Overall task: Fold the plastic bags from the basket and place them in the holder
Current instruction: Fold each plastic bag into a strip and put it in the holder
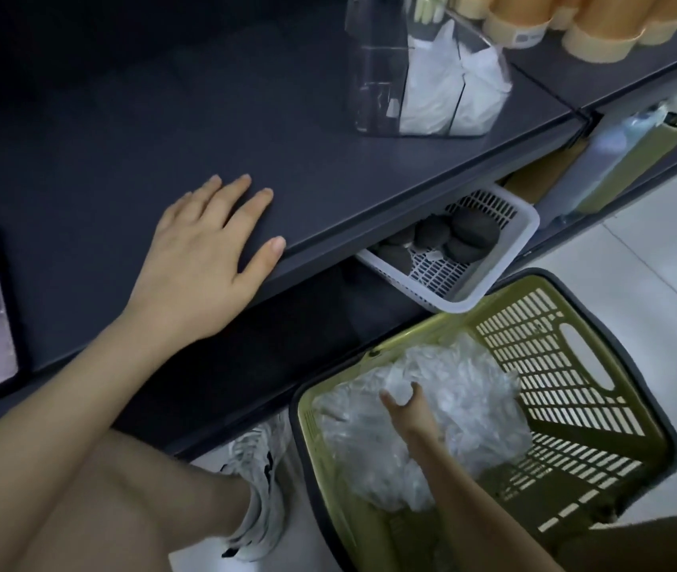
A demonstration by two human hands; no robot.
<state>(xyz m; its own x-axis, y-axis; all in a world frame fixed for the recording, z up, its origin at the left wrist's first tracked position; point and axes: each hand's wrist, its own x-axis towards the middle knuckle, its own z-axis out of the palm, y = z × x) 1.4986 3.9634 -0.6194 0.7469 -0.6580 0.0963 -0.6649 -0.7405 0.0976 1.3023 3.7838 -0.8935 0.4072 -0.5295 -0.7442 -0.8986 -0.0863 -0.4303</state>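
Crinkly clear plastic bags [423, 431] heaped in slotted olive basket [576, 365]. Right hand [405, 406] reaches down w/ fingers pinched on a wad at top of heap. Up-left of that grip, left hand [209, 258] lies flat, fingers spread, on matte dark shelf [122, 117]. Clear rigid holder [423, 72] w/ folded bags sits well above grip.
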